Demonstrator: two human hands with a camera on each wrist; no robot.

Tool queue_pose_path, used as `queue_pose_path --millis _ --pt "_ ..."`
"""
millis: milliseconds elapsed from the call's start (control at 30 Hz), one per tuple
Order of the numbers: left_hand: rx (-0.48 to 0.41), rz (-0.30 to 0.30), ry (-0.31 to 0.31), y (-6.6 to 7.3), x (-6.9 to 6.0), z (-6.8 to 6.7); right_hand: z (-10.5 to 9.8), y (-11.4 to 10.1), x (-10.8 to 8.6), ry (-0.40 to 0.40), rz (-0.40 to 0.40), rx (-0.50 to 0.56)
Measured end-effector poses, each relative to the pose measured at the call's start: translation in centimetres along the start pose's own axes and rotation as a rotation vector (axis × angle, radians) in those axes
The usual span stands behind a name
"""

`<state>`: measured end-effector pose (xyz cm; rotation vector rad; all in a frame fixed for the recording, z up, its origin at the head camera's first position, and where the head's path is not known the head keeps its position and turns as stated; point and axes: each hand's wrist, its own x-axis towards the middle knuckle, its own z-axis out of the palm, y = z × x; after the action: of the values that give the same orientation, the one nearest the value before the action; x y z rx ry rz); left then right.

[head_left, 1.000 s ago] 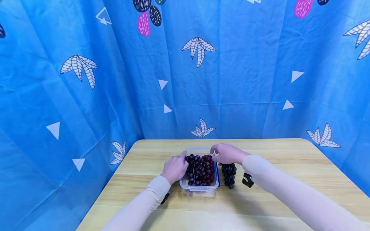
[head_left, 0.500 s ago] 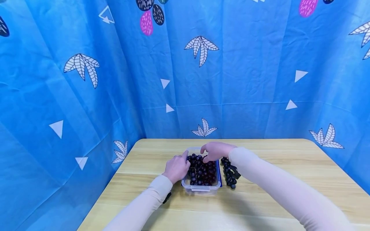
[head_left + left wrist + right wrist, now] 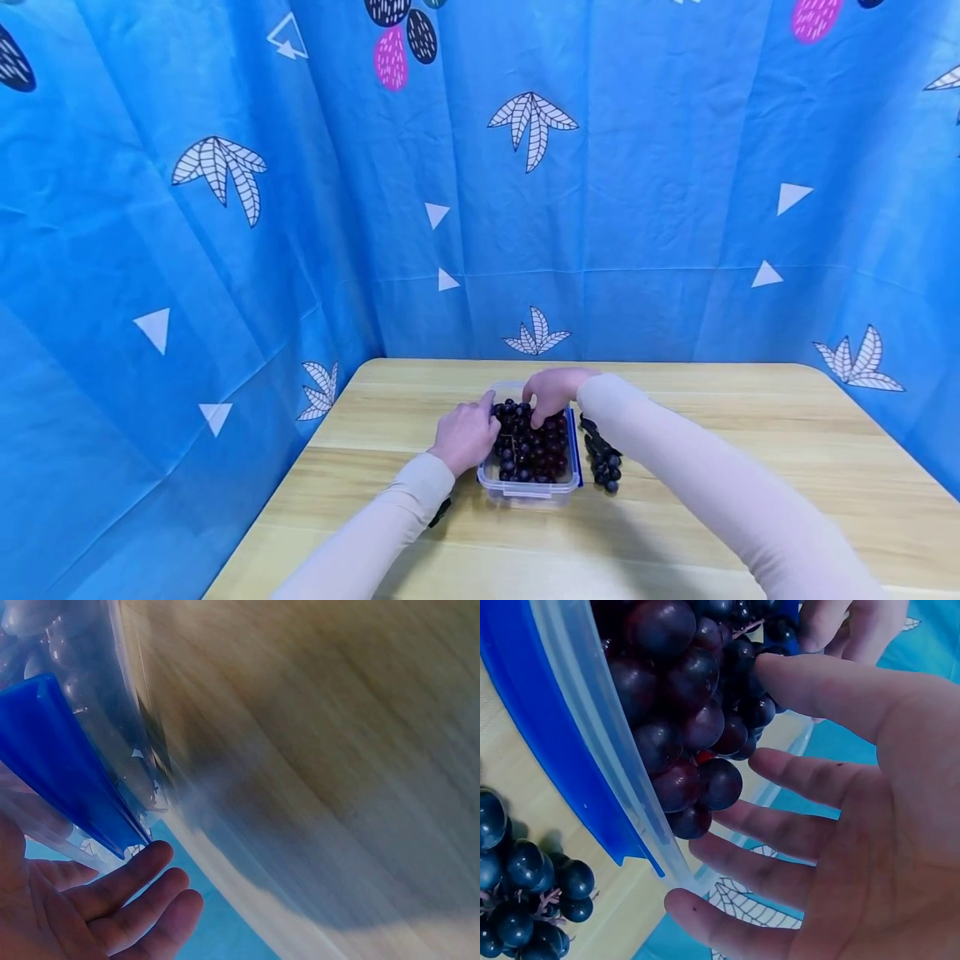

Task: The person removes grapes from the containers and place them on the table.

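A clear plastic food container (image 3: pixel 527 490) with blue side clasps holds dark red and purple grapes (image 3: pixel 527 457). My left hand (image 3: pixel 463 433) holds its left rim, thumb over the inner side. In the left wrist view, the fingers of that hand (image 3: pixel 112 900) lie outside, by the end of a blue clasp (image 3: pixel 60 757). Over the far right part of the container, my right hand (image 3: pixel 553 393) reaches down to the grapes. In the right wrist view its thumb touches the grapes (image 3: pixel 682 727), while its other fingers (image 3: pixel 795 776) extend fairly straight beside and behind them.
A bunch of black grapes (image 3: pixel 609 475) lies on the wooden table (image 3: pixel 712 433), just right of the container and partly hidden by the right wrist. Blue patterned curtains (image 3: pixel 637 208) stand behind the table and along its left side.
My right hand has moved left and down from the container's right edge onto the grapes inside. My left hand stays at the left rim. The head view has shifted slightly.
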<state>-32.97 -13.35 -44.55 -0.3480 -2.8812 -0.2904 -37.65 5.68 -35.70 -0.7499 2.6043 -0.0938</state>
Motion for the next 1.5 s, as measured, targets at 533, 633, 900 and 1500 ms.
queue_pose_path --millis 533,633,900,1500 --pt "0.007 -0.022 -0.014 0.2 0.0 -0.1 0.7 1.1 1.1 -0.08 0.094 -0.006" --pt "0.009 -0.03 -0.015 0.3 -0.1 -0.2 0.9 1.3 1.3 -0.084 0.079 0.002" --pt "0.029 -0.018 0.0 0.5 -0.1 -0.1 1.2 1.6 1.8 -0.106 0.079 0.072" --pt "0.047 -0.027 0.008 0.7 -0.1 0.0 1.3 2.0 1.8 -0.013 -0.017 0.097"
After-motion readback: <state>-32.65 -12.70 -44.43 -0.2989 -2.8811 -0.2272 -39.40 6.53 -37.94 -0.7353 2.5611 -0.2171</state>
